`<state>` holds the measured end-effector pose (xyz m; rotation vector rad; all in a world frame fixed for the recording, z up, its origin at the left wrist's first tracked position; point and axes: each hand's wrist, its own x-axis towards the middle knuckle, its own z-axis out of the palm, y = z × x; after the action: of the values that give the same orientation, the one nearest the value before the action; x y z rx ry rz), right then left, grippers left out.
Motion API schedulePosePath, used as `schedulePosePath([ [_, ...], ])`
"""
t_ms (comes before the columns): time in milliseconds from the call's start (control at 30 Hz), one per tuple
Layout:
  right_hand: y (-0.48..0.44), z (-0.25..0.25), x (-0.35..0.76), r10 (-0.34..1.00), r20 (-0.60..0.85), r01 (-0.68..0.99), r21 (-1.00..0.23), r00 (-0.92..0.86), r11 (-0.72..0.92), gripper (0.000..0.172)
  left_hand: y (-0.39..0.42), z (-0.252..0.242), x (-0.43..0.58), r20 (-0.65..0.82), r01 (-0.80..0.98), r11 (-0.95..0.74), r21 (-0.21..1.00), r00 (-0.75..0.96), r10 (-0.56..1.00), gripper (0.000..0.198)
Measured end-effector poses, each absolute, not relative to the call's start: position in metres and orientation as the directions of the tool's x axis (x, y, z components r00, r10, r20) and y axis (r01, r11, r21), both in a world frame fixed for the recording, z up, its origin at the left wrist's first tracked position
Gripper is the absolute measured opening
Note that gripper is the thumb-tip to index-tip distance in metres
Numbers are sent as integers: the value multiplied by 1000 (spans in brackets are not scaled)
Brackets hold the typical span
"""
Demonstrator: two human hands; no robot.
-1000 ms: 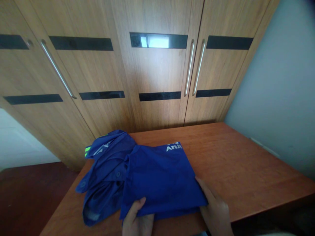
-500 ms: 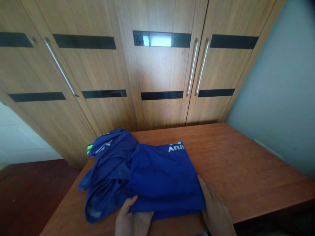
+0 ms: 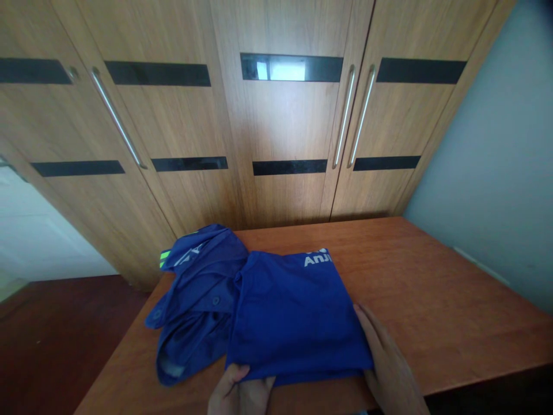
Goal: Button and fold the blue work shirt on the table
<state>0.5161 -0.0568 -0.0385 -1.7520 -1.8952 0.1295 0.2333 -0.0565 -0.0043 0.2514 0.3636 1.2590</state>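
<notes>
Clock directions centred on the folded shirt. Nearest: left hand (image 3: 239,395) at 7 o'clock, gripping the shirt's near corner, thumb on top, other fingers tucked beneath. Right hand (image 3: 389,366) at 4 o'clock, laid along the shirt's side edge, fingers fairly straight and close together; thumb hidden, so can't tell if it pinches the cloth. Folded blue shirt (image 3: 298,320) between both hands, roughly square, near the table's front edge, lower layer peeking out along the near side; can't tell if that side is raised off the wood. White lettering (image 3: 317,260) at its 1 o'clock corner, starts "An", rest cut off at the edge. At 9 o'clock, touching the shirt: crumpled darker blue button-up garment (image 3: 196,311), buttons showing, white marks and a yellow-green striped bit at its far end. All on a reddish-brown wooden table (image 3: 432,294), bare stretch at 3 o'clock. Dark red floor (image 3: 64,334) at 9, past the table. Pale grey-blue wall (image 3: 488,184) at 2. Farthest, wood-grain wardrobe (image 3: 289,127) at 12: doors closed, black strips, long metal handles (image 3: 344,115), window reflection in one strip.
</notes>
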Motion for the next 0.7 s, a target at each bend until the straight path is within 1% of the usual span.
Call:
schedulePosePath([
  [100,-60,-32,524,955,277,880,-424,-102,216,72,-62,-7,222,-179,-814,240,529,169,969,49],
  [167,-65,-23,535,963,212,868,-431,-169,247,74,-66,-4,209,-176,-708,160,688,51,983,50],
  [200,-68,-17,540,963,177,861,-437,-202,260,75,-68,0,202,-139,-617,85,783,-41,989,50],
  [233,-70,-9,545,961,145,852,-445,-236,276,77,-69,6,196,-76,-486,-3,874,-143,987,49],
  [267,-71,0,549,956,124,842,-453,-265,292,77,-69,15,192,15,-314,-94,945,-244,970,48],
  [300,-70,10,551,952,122,832,-464,-279,304,75,-67,25,191,130,-110,-173,979,-317,939,47],
  [333,-66,21,550,950,139,824,-474,-278,311,70,-64,37,193,247,106,-224,969,-331,911,46],
  [367,-60,33,547,949,174,818,-482,-262,314,63,-57,49,198,351,306,-262,915,-287,891,44],
  [400,-51,44,540,947,220,815,-487,-233,314,58,-48,60,206,424,475,-301,827,-173,889,41],
  [433,-39,53,530,940,265,812,-486,-214,322,53,-37,69,217,458,605,-358,711,-12,889,39],
  [467,-26,60,519,926,306,810,-472,-219,348,49,-23,76,230,475,688,-424,589,130,870,39],
  [533,2,66,494,887,390,812,-415,-248,410,45,6,80,254,457,782,-512,355,333,825,41],
  [567,15,65,483,863,436,821,-374,-254,431,44,20,77,264,435,812,-528,247,394,809,41],
  [633,36,55,466,847,457,858,-283,-273,429,44,44,64,274,393,859,-507,74,442,807,44],
  [700,46,40,459,859,422,897,-193,-291,398,46,58,46,269,369,875,-482,-37,460,808,52],
])
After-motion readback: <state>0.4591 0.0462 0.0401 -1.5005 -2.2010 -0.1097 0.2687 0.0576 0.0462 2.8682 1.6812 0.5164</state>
